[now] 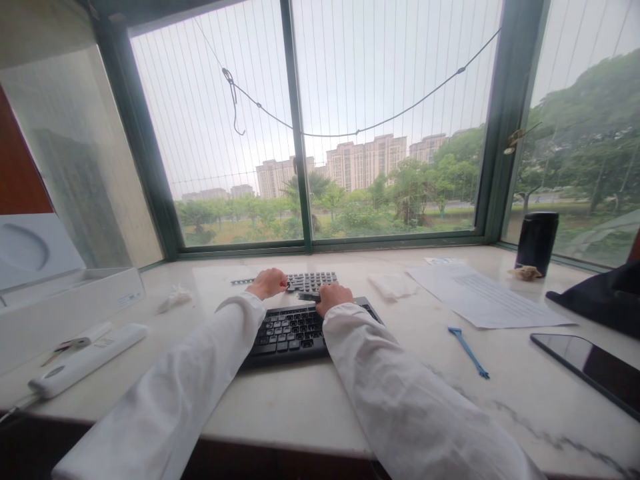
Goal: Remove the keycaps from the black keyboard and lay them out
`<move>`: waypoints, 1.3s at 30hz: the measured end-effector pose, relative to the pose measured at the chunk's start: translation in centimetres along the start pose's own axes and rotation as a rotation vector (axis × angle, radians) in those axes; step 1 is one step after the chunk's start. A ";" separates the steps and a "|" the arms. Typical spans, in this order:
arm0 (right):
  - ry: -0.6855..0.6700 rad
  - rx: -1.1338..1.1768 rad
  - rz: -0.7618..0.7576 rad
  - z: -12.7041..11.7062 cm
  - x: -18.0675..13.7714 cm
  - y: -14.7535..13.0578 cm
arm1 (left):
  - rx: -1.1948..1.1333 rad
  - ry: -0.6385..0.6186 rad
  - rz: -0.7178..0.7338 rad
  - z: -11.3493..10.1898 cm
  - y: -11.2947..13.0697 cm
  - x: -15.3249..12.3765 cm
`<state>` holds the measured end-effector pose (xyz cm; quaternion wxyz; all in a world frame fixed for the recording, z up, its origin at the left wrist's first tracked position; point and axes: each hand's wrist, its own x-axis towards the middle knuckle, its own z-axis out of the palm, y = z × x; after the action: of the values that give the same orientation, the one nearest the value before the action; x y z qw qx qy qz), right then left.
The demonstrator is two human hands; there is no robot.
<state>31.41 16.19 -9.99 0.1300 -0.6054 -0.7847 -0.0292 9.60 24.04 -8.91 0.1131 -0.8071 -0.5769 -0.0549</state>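
A black keyboard [290, 330] lies on the marble-look counter in front of me, partly covered by my forearms. Behind it, loose keycaps [315, 281] are laid out in rows, with a further line of them to the left. My right hand [336, 297] is closed over the keyboard's back edge around a small dark flat tool, possibly a brush [309, 296], that sticks out to the left. Close to the laid-out keycaps, my left hand [269, 283] is curled closed above the keyboard's back left. Whatever its fingers may hold is hidden.
On the right are a blue plastic tool [469, 352], a phone [593, 367], a printed sheet [483, 293], a white tissue [393, 286] and a black cylinder [537, 243]. A power strip [90, 360] and a white box [65, 307] stand left. Windows close off the back.
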 end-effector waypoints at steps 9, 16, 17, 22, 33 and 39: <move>0.022 0.021 -0.014 0.5 0.2 0.2 | 0.029 0.040 0.050 -0.6 -0.3 0.2; 0.012 0.022 -0.019 0.4 0.2 0.2 | 0.040 0.046 0.023 -0.2 -0.5 0.5; 0.017 0.020 -0.019 0.4 0.2 0.2 | 0.041 0.040 0.022 -0.1 -0.4 0.5; 0.012 0.025 -0.019 0.3 0.1 0.1 | 0.041 0.016 0.007 0.3 -0.2 0.6; 0.004 0.017 0.001 0.3 0.3 0.1 | 0.003 0.020 0.077 0.0 -0.7 0.2; -0.003 0.012 0.002 0.1 0.1 0.0 | 0.035 -0.014 0.073 0.2 -0.6 -0.1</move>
<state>31.35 16.29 -10.03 0.1324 -0.6055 -0.7844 -0.0237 8.98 24.19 -9.04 0.1251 -0.8258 -0.5489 -0.0349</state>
